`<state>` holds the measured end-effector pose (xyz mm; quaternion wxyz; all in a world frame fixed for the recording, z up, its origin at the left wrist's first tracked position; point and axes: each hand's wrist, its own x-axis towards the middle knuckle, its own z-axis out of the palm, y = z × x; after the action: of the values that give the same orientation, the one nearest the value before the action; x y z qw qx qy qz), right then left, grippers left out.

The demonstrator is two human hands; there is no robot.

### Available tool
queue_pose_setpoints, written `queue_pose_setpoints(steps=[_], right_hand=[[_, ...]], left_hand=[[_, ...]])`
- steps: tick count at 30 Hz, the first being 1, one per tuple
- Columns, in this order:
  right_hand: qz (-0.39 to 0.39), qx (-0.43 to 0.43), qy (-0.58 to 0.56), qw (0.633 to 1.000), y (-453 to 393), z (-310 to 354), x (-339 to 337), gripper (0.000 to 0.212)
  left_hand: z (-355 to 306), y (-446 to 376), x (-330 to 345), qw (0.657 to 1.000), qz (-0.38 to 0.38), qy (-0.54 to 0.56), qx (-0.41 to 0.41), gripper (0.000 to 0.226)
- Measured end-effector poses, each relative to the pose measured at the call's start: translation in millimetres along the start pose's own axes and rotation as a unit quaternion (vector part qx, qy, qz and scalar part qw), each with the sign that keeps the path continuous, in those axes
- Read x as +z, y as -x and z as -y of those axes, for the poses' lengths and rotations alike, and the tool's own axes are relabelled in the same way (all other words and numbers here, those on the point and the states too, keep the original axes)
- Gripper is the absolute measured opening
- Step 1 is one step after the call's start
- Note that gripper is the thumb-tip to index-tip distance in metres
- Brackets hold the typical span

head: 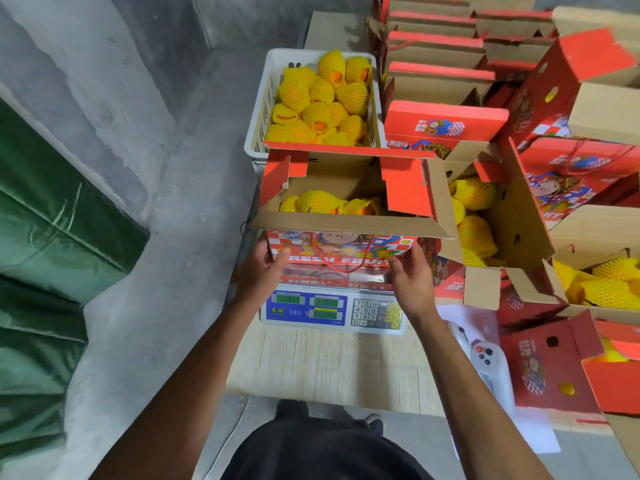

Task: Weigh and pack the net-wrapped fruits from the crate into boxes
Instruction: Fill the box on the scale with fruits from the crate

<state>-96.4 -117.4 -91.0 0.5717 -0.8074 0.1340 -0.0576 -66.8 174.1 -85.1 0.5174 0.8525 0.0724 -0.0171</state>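
Observation:
A red printed fruit box [346,249] with open flaps sits on the digital scale [332,308]; several yellow net-wrapped fruits [318,200] lie inside it. My left hand [265,266] grips the box's lower left corner. My right hand [410,275] is pressed against its lower right front, fingers spread on the cardboard. Behind the box stands a white plastic crate [258,109] holding several more net-wrapped fruits [322,105].
To the right, open boxes [512,216] hold wrapped fruits, and flat red boxes [436,53] are stacked behind. A white tape dispenser [488,358] lies on the wooden table [311,362]. A grey concrete wall and green tarp [45,237] are on the left.

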Motion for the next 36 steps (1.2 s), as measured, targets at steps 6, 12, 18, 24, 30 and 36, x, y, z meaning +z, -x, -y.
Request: queue_pose_setpoints(steps=[6,12,18,24,30,36], right_hand=[[-0.029,-0.023,0.008,0.999,12,4,-7,0.02],[-0.024,-0.026,0.009,0.999,21,8,-13,0.014],[-0.068,0.041,-0.041,0.996,34,2,-9,0.024],[-0.035,0.127,-0.159,0.979,51,-5,-14,0.033],[0.162,0.211,-0.232,0.936,64,3,-12,0.056],[0.184,0.229,-0.274,0.916,68,13,-9,0.061]], left_hand=[[-2,5,-2,0.999,0.004,-0.017,0.032,0.015],[-6,13,-2,0.999,0.0,-0.023,0.034,0.02],[-14,32,-1,0.999,-0.044,-0.011,0.028,0.015],[5,66,5,0.992,-0.013,0.108,-0.066,0.034],[-3,88,8,0.908,0.121,0.375,-0.146,0.071],[-21,90,2,0.887,0.117,0.414,-0.166,0.082]])
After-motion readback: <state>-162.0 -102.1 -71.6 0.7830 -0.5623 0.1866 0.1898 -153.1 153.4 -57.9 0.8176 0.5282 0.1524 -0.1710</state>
